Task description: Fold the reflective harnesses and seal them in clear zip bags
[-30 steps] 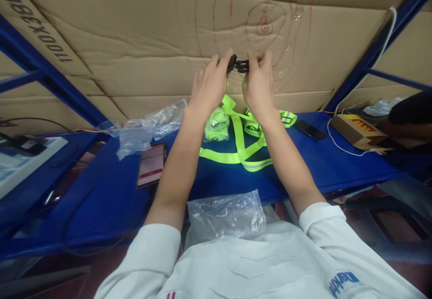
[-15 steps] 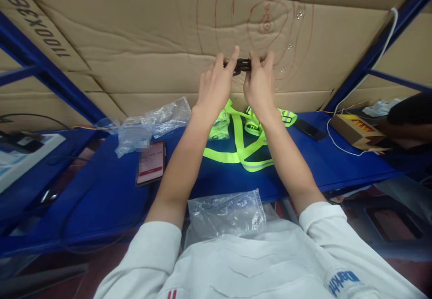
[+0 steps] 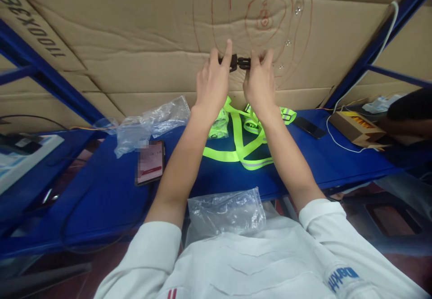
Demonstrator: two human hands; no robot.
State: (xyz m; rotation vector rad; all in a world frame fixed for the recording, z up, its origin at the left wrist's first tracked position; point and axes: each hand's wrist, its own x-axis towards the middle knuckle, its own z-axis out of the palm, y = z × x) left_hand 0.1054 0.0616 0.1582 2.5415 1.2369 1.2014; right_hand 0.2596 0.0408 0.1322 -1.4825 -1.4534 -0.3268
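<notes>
Far on my left, a white tray (image 3: pixel 33 163) is sitting with a black thing (image 3: pixel 25 144) on it. Next, a crumpled clear bag (image 3: pixel 133 132) is lying on the blue table (image 3: pixel 111 173), and a lit phone (image 3: pixel 151 162) is resting just in front of it. My left hand (image 3: pixel 212 83) is gripping one black buckle piece (image 3: pixel 233 63), with one finger sticking up. Below that hand, a green bundle (image 3: pixel 220 128) is partly hiding behind my wrist. A flat clear bag (image 3: pixel 226 213) is lying by my tummy. Bright green straps (image 3: pixel 238 139) are crossing on the table between my arms. My right hand (image 3: pixel 259 83) is pinching the pronged buckle piece (image 3: pixel 243 63). The two pieces are facing each other up in the air, in front of the cardboard (image 3: pixel 151 42); I cannot tell if their tips are touching. Further right, a dark phone (image 3: pixel 309 127) is lying flat, a white cord (image 3: pixel 344 147) is curling, and a small brown box (image 3: pixel 359 132) is sitting near another person (image 3: pixel 401 126).
</notes>
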